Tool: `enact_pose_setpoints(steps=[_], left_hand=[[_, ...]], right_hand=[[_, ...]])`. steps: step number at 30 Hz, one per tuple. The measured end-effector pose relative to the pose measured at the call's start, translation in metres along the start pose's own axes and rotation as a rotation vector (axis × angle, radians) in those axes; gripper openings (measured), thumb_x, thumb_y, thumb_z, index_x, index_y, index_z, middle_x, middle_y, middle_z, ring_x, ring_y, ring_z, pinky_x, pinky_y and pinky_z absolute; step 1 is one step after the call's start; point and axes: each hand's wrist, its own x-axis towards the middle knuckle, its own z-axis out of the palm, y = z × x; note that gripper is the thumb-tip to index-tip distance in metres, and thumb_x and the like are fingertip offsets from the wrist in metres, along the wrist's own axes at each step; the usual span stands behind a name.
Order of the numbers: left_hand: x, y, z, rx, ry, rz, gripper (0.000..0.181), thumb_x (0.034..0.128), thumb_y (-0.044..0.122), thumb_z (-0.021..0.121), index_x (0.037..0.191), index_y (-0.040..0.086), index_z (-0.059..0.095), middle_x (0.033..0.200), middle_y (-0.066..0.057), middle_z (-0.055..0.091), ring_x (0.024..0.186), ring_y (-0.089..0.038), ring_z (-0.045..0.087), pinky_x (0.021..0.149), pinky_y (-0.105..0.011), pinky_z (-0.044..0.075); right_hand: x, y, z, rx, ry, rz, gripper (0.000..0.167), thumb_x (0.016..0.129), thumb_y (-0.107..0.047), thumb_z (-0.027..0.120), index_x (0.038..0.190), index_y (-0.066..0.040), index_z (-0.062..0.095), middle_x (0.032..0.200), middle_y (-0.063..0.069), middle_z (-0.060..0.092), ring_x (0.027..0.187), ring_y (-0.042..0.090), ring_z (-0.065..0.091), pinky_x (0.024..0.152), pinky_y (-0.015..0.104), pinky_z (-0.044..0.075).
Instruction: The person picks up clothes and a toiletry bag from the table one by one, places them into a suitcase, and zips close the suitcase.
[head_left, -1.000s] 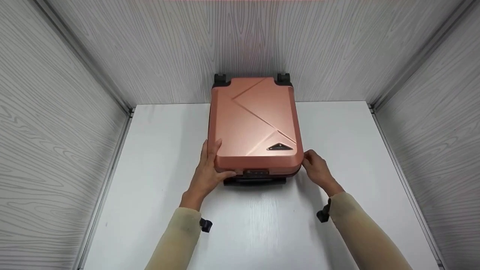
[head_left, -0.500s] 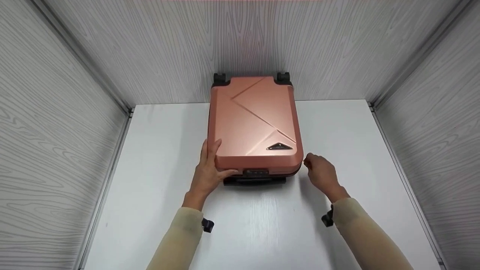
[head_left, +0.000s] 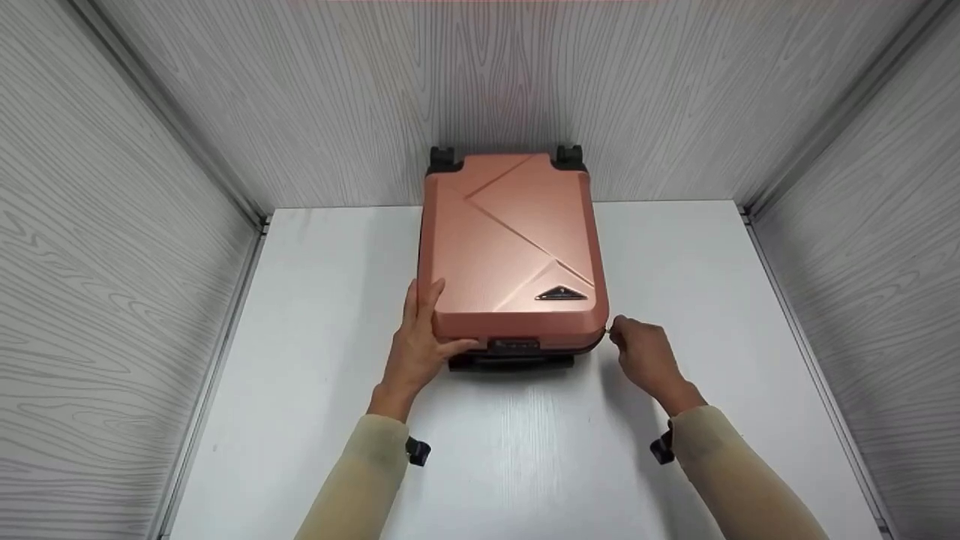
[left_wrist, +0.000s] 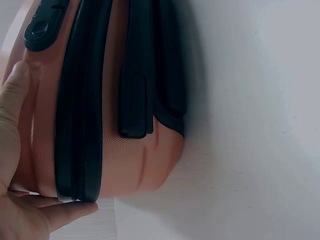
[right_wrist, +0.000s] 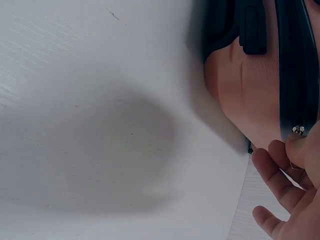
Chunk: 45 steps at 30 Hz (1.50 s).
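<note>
A rose-pink hard-shell suitcase (head_left: 510, 240) lies flat, its wheels towards the back wall. At its near left corner the left hand (head_left: 412, 352) rests with fingers along the side and thumb on the near end; the left wrist view shows the thumb below the lock (left_wrist: 42, 30) and fingertips by the black zip band (left_wrist: 80, 110). The right hand (head_left: 649, 360) is at the near right corner. In the right wrist view, its thumb and forefinger pinch the pull of a metal zip slider (right_wrist: 298, 130), most of the pull hidden by the fingers.
The suitcase lies on a white surface (head_left: 480, 450), with wood-grained panels behind (head_left: 337, 97) and at both sides. Its black carry handle (head_left: 511, 363) faces the person. Two black wheels (head_left: 442, 156) stand close to the back panel.
The right hand has moved a little towards the person around the near right corner, still pinching the pull. The left hand and the suitcase have hardly moved.
</note>
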Motion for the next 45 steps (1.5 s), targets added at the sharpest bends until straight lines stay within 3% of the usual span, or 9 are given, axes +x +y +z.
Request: enact_pose_setpoints(steps=[9, 16, 19, 24, 31, 34, 38, 45], left_hand=[[0.001, -0.001, -0.001, -0.012, 0.003, -0.002, 0.115, 0.0730, 0.061, 0.089, 0.164, 0.051, 0.019, 0.177, -0.011, 0.007, 0.113, -0.047, 0.067, 0.089, -0.057, 0.059], [0.001, -0.002, 0.001, 0.007, 0.008, 0.001, 0.116, 0.0730, 0.062, 0.088, 0.164, 0.050, 0.018, 0.177, -0.012, 0.008, 0.116, -0.047, 0.066, 0.091, -0.057, 0.059], [0.002, -0.001, 0.002, 0.017, 0.010, -0.006, 0.116, 0.0731, 0.061, 0.088, 0.164, 0.051, 0.018, 0.177, -0.012, 0.008, 0.118, -0.048, 0.066, 0.093, -0.057, 0.059], [0.002, -0.001, 0.002, 0.022, 0.014, -0.001, 0.115, 0.0728, 0.062, 0.088, 0.164, 0.050, 0.018, 0.177, -0.014, 0.009, 0.121, -0.049, 0.064, 0.095, -0.058, 0.058], [0.003, -0.003, 0.001, 0.028, 0.028, 0.019, 0.113, 0.0735, 0.059, 0.088, 0.163, 0.050, 0.020, 0.176, -0.014, 0.011, 0.116, -0.048, 0.066, 0.091, -0.057, 0.059], [0.002, -0.003, 0.002, 0.025, 0.030, 0.023, 0.114, 0.0732, 0.058, 0.089, 0.164, 0.049, 0.021, 0.176, -0.014, 0.011, 0.113, -0.047, 0.067, 0.090, -0.056, 0.059], [0.002, -0.003, 0.001, 0.028, 0.034, 0.029, 0.114, 0.0733, 0.057, 0.089, 0.164, 0.048, 0.021, 0.176, -0.014, 0.011, 0.114, -0.047, 0.067, 0.091, -0.056, 0.060], [0.003, -0.002, 0.001, 0.023, 0.033, 0.031, 0.114, 0.0738, 0.057, 0.089, 0.164, 0.048, 0.020, 0.177, -0.012, 0.009, 0.112, -0.046, 0.067, 0.090, -0.055, 0.060]], right_hand=[[0.001, 0.001, 0.000, 0.050, -0.065, 0.093, 0.003, 0.100, -0.006, 0.070, 0.097, -0.006, 0.071, 0.088, 0.009, 0.074, 0.079, 0.026, 0.069, 0.073, 0.047, 0.054], [-0.005, -0.002, 0.004, 0.134, -0.099, 0.129, 0.011, 0.100, -0.004, 0.069, 0.093, -0.006, 0.062, 0.087, 0.008, 0.066, 0.078, 0.023, 0.059, 0.073, 0.044, 0.049], [-0.005, -0.003, 0.005, 0.199, -0.114, 0.142, 0.004, 0.101, -0.003, 0.068, 0.102, -0.005, 0.065, 0.092, 0.009, 0.068, 0.083, 0.022, 0.061, 0.077, 0.044, 0.051], [-0.005, -0.004, 0.005, 0.264, -0.146, 0.148, 0.025, 0.102, 0.000, 0.063, 0.126, -0.006, 0.065, 0.101, 0.011, 0.071, 0.094, 0.026, 0.066, 0.086, 0.049, 0.053], [-0.008, -0.006, 0.006, 0.299, -0.199, 0.123, 0.016, 0.101, 0.003, 0.064, 0.110, -0.009, 0.062, 0.104, 0.012, 0.069, 0.099, 0.026, 0.065, 0.087, 0.049, 0.052], [-0.010, -0.009, 0.007, 0.294, -0.200, 0.104, 0.013, 0.099, 0.005, 0.065, 0.103, -0.007, 0.060, 0.122, 0.017, 0.070, 0.117, 0.033, 0.067, 0.098, 0.052, 0.054], [-0.014, -0.014, 0.008, 0.277, -0.183, 0.081, 0.015, 0.097, 0.007, 0.067, 0.096, -0.005, 0.060, 0.147, 0.024, 0.060, 0.140, 0.043, 0.055, 0.111, 0.057, 0.049], [-0.016, -0.019, 0.010, 0.275, -0.176, 0.075, 0.017, 0.098, 0.006, 0.067, 0.093, -0.006, 0.057, 0.150, 0.024, 0.058, 0.147, 0.043, 0.048, 0.116, 0.058, 0.044]])
